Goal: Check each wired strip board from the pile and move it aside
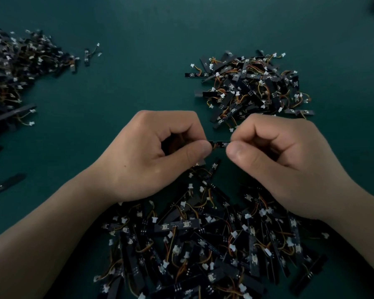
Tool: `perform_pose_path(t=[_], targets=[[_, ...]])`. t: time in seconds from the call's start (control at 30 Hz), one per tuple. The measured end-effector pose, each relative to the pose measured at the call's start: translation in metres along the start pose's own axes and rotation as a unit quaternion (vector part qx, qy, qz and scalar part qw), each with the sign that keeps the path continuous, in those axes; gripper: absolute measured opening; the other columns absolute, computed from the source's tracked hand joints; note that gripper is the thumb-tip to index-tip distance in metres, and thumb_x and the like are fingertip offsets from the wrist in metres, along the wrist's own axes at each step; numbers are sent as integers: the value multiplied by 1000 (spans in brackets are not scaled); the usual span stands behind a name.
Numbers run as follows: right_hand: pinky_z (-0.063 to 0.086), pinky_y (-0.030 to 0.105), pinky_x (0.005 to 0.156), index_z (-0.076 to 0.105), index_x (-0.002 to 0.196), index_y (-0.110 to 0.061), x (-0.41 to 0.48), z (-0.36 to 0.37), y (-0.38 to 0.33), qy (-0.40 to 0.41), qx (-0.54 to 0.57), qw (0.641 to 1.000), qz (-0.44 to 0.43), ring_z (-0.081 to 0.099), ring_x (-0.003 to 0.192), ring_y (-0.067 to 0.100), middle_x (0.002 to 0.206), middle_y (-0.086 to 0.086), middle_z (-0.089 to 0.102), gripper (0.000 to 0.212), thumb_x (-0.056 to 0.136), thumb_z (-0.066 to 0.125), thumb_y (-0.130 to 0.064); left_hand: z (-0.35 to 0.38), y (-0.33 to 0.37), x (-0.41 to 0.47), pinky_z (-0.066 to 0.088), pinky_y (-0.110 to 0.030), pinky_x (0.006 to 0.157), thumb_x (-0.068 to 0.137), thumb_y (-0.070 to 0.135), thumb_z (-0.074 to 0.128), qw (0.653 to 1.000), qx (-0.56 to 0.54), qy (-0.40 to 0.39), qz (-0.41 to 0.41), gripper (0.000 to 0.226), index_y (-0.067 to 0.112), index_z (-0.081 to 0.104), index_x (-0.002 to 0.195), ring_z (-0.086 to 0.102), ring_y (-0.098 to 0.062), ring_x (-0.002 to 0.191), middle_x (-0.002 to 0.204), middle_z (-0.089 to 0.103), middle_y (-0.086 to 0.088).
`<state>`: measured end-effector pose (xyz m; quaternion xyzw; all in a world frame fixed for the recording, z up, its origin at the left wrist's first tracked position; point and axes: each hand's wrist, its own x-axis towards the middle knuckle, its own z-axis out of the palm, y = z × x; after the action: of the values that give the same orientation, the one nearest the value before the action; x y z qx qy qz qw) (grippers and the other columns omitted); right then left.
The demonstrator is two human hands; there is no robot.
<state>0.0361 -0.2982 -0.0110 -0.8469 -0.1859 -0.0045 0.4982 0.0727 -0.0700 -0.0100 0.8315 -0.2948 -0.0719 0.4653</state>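
The left hand (160, 156) and right hand (285, 160) hold one strip board (219, 144) above the tabletop (127, 83), fingers (194, 149) clamped on its ends, and the job looks roughly midway: the right heap (251, 89) and left heap (13, 72) lie aside, while the near pile (203, 244) remains.

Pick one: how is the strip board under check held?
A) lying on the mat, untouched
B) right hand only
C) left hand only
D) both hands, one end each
D: the left hand and the right hand each pinch one end of the strip board, whose middle shows between their thumbs.
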Motion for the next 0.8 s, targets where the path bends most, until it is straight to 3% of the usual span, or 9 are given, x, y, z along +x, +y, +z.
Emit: perform_pose_path(t=[0.27, 0.53, 0.8], targets=[[37, 21, 40, 66, 72, -21, 1, 0, -2, 17, -21, 1000, -2, 53, 46, 17, 57, -2, 58, 27, 96, 64, -34, 1, 1, -1, 39, -29, 46, 98, 25, 65, 1000, 16, 8, -19, 20, 23, 66, 78, 50, -19, 50, 60, 59, 0], [34, 14, 42, 63, 68, -21, 1, 1, -1, 0, -27, 1000, 0, 51, 45, 15, 55, -1, 56, 30, 95, 66, -32, 3, 5, -1, 32, -11, 47, 92, 22, 68, 999, 37, 8, -24, 23, 19, 62, 70, 44, -6, 46, 57, 55, 4], [32, 16, 41, 59, 65, -22, 1, 2, -1, -6, -30, 1000, 6, 48, 43, 14, 51, -2, 53, 32, 94, 67, -33, 2, 5, -1, 33, -14, 47, 92, 19, 66, 999, 35, 2, -16, 23, 16, 61, 70, 45, -9, 47, 57, 54, 1]])
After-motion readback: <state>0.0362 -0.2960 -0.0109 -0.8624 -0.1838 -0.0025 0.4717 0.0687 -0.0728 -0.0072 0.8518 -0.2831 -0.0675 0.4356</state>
